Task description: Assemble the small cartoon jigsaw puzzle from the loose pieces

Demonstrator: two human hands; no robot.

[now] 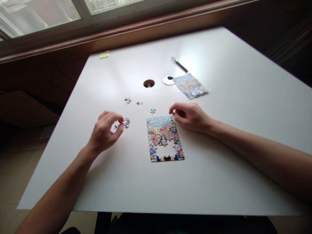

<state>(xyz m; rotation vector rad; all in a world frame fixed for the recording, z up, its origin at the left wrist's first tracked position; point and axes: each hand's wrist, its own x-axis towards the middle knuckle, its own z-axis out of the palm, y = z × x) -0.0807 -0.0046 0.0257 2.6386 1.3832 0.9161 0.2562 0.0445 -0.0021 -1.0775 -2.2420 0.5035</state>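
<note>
A colourful jigsaw puzzle (151,133), assembled except for a white gap in its lower middle, lies flat on the white table. My left hand (103,131) is to its left, thumb and forefinger pinched over a cluster of loose puzzle pieces (127,123). A small dark piece seems to be between those fingertips, partly hidden. My right hand (191,116) rests by the puzzle's upper right corner, fingers curled and thumb close to the forefinger; what they hold, if anything, is hidden. One blue puzzle piece (153,111) sits just above the puzzle.
More loose pieces (127,100) lie farther back. A printed packet (191,86) and a pen (179,64) are behind my right hand. The table (117,182) has a round hole (149,84), with a metal disc (168,80) beside it. A yellow sticky note (104,55) is at the far left corner.
</note>
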